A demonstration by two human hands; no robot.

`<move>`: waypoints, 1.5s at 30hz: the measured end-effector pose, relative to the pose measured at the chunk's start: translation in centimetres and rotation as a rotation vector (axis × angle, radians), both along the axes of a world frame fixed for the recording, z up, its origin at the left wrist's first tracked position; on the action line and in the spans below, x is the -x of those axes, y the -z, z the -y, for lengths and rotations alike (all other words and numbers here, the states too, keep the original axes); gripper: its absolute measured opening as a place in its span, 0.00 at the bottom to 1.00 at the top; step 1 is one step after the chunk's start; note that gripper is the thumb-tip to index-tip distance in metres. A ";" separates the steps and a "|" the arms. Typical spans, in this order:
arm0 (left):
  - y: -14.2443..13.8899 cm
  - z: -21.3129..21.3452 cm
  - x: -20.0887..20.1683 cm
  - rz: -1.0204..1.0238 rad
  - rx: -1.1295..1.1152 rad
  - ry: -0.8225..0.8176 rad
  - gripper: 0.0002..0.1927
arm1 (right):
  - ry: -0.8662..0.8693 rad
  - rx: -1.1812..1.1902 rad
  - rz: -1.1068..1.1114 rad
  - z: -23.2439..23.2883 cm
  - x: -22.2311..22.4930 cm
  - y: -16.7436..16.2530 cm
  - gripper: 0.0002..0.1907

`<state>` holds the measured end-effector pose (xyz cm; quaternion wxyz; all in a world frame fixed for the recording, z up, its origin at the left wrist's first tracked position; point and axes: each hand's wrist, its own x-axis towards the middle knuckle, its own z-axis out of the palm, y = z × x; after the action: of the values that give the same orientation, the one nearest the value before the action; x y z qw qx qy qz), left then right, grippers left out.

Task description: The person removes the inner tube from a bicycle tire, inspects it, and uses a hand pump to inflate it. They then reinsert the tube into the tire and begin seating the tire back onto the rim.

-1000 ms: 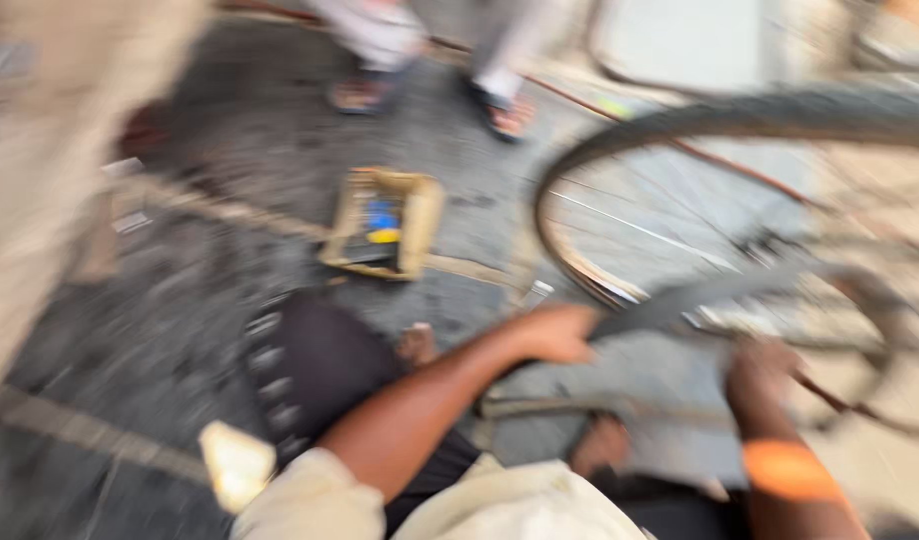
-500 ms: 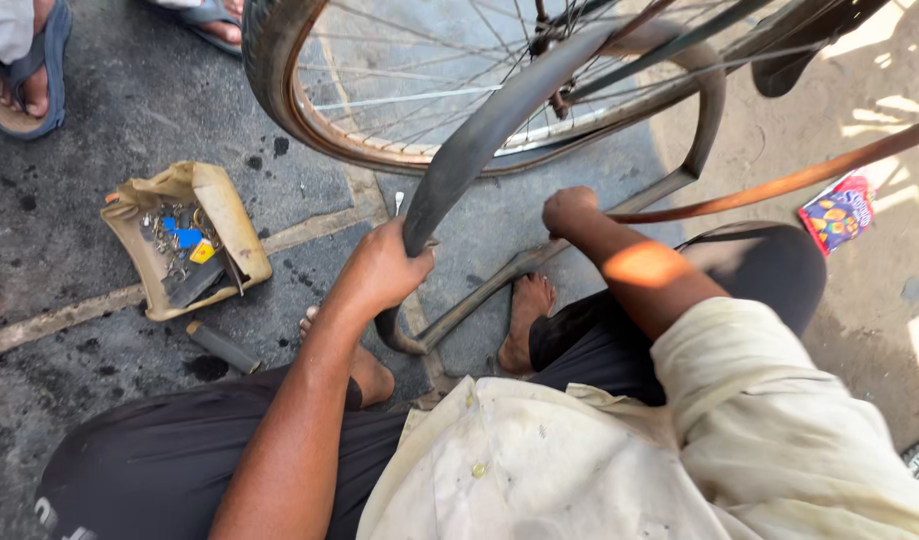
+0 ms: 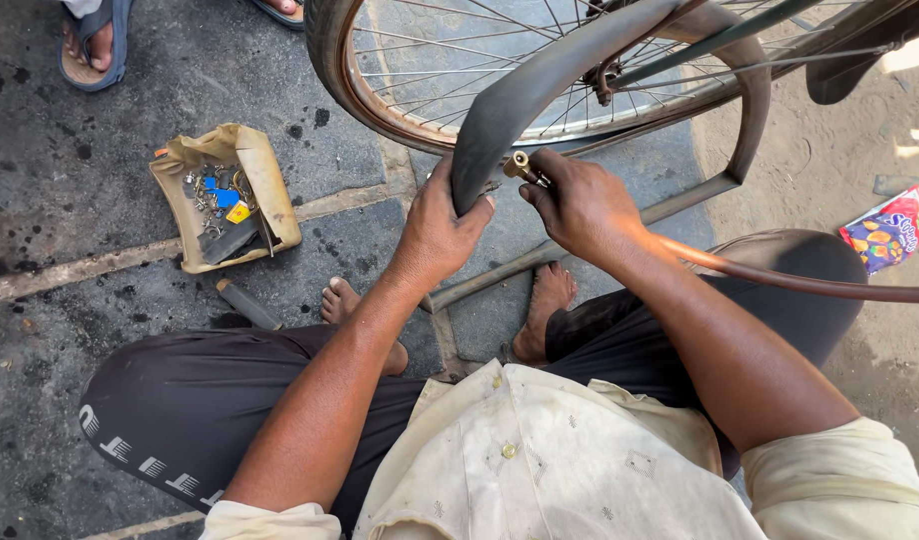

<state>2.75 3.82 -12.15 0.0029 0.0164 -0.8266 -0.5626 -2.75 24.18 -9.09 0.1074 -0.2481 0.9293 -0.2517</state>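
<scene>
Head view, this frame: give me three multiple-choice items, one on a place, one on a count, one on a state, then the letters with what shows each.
1. Where does the cardboard tray of small parts lie?
A. on the ground to the person's left
B. on the person's lap
C. hung on the wheel

2. How many bare feet of the person show between the knees?
A. none
B. one
C. two

3. How is the black inner tube held?
A. it lies loose on the ground
B. the left hand grips it while the right hand pinches the brass valve
C. both hands are off it

Answers:
1 A, it sits on the dark pavement left of the left arm.
2 C, one foot by the left forearm and another under the right.
3 B, the left fingers wrap the tube and the right fingers close on the valve.
</scene>
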 end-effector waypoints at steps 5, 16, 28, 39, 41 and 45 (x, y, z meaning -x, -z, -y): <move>-1.3 -0.2 0.0 0.229 -0.467 0.051 0.11 | 0.060 0.106 -0.188 -0.2 -1.5 -1.5 0.14; -5.4 -4.1 0.2 -0.034 -0.848 0.148 0.12 | 0.257 0.778 0.166 -1.9 -1.5 -3.6 0.31; -8.8 -5.0 0.8 -0.133 -0.427 0.071 0.15 | 0.277 1.329 0.675 -2.5 -1.6 -2.6 0.27; -7.9 -4.6 1.3 -0.063 -0.414 0.042 0.16 | 0.226 1.295 0.656 -1.6 -1.3 -2.1 0.27; -8.0 -4.4 1.3 -0.069 -0.425 0.047 0.17 | 0.217 1.309 0.663 -1.3 -1.3 -2.3 0.27; -8.1 -4.3 1.2 -0.036 -0.369 0.048 0.19 | 0.190 1.257 0.588 -0.8 -1.4 -2.4 0.27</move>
<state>1.51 8.07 -4.08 0.0009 -0.0132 -0.7091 -0.7049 -1.35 24.95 -6.67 0.1681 -0.1026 0.5576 -0.8064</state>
